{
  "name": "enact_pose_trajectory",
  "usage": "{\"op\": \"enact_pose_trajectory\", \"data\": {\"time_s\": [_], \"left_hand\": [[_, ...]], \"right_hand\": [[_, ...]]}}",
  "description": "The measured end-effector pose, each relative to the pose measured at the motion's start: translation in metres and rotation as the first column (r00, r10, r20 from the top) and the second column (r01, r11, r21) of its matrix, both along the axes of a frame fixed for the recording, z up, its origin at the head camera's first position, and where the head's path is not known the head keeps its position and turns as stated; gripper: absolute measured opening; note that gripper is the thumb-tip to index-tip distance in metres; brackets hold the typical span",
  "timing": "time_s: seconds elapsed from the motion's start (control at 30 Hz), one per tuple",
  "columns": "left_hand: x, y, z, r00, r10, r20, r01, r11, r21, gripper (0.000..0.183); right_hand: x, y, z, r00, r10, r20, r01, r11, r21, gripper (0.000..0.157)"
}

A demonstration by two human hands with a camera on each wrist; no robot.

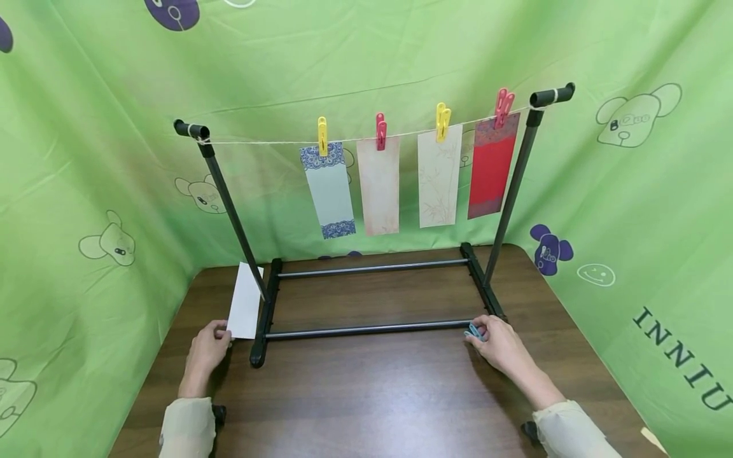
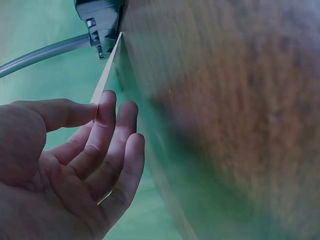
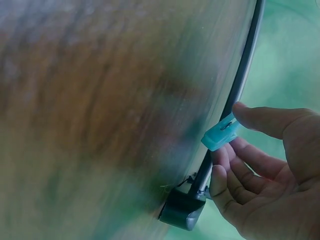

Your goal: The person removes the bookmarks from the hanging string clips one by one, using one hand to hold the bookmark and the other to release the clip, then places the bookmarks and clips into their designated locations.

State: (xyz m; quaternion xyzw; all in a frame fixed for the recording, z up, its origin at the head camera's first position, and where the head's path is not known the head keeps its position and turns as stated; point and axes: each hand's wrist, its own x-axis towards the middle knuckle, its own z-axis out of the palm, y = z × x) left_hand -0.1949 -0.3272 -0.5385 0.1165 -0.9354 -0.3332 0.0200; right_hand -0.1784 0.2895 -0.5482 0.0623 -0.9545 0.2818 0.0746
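Observation:
At the left of the rack, my left hand pinches the near corner of a blank white card. The left wrist view shows that card edge-on between thumb and forefinger. Over by the rack's right foot, my right hand holds a blue clothespin between thumb and fingers; the clothespin is plain in the right wrist view. Above, a string carries a blue-and-white card, a pale pink card, a cream card and a red card.
A black rack with uprights and low crossbars stands on the brown wooden table. Yellow clothespins and red clothespins clip the hanging cards. Green printed cloth surrounds the table.

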Motion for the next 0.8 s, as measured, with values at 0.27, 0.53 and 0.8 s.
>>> {"op": "enact_pose_trajectory", "data": {"time_s": [0.27,0.53,0.8], "left_hand": [[-0.004,-0.003,0.001,0.998,-0.016,0.062,0.015,1.000,0.012,0.040],[-0.025,-0.030,-0.034,0.998,0.009,0.056,-0.006,0.998,-0.054,0.041],[-0.012,-0.011,-0.005,0.993,0.034,0.109,-0.025,0.996,-0.083,0.042]], "right_hand": [[0.000,0.000,-0.001,1.000,0.000,0.011,0.000,1.000,0.012,0.029],[-0.001,0.001,-0.002,1.000,-0.003,0.022,0.003,1.000,0.030,0.029],[-0.004,0.002,-0.002,0.998,0.004,0.062,-0.009,0.997,0.075,0.026]]}}
